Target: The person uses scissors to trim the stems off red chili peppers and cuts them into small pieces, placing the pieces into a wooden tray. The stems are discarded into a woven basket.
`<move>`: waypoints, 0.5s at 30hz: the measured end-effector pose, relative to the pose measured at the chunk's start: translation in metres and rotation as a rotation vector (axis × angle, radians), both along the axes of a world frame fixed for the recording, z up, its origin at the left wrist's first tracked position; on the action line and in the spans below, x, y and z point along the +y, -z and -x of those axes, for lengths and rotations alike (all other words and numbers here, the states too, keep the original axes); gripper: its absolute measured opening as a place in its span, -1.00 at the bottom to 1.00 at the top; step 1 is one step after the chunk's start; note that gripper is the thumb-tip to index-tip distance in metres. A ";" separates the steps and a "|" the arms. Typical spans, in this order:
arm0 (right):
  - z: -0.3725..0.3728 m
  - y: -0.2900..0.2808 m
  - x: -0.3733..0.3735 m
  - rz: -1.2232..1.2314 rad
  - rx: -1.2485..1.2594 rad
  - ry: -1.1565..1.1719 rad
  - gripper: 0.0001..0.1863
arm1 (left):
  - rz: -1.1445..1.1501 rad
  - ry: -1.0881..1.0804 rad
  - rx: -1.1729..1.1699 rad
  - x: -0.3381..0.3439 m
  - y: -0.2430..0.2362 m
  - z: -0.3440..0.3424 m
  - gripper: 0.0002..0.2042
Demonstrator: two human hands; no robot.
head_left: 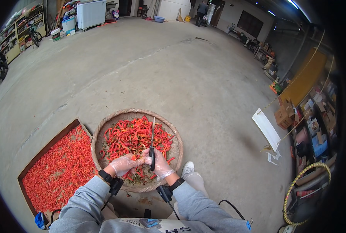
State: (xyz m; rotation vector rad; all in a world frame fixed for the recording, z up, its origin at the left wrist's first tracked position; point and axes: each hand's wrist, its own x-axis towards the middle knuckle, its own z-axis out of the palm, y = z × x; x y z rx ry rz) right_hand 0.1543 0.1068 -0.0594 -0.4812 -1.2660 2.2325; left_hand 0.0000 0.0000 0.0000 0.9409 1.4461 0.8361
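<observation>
A round woven basket (97,149) full of red chili peppers (132,134) with green stems lies in front of me. Over its near part, my left hand (124,164), in a clear plastic glove, is closed with its fingertips around a small red chili pepper (134,157). My right hand (160,166), gloved the same way, is closed on a pair of scissors (152,153) with black handles. Their blades point away from me, over the peppers. The fingertips of both hands meet or nearly meet; exactly what lies between them is partly hidden.
A shallow cardboard tray (30,169) of chopped red chili stands left of the basket. My white shoe (188,168) is at its right. A hanging white board (266,129), cardboard boxes (284,115) and a yellow-wrapped hoop (286,200) are at right. Far back, a person (201,13) stands near a doorway.
</observation>
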 end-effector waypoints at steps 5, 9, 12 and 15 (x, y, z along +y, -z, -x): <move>-0.002 -0.013 0.004 0.046 -0.060 -0.007 -0.74 | -0.001 -0.002 -0.034 0.000 -0.007 0.002 -0.53; -0.005 -0.015 0.002 0.113 -0.036 0.016 -0.75 | 0.040 0.010 0.003 -0.001 -0.006 -0.002 -0.55; -0.005 -0.011 0.004 0.126 -0.091 -0.029 -0.74 | 0.076 0.009 -0.060 0.000 -0.004 -0.009 -0.60; 0.004 0.002 0.003 0.056 -0.084 0.059 -0.79 | -0.077 0.031 0.471 0.005 0.006 0.004 -0.66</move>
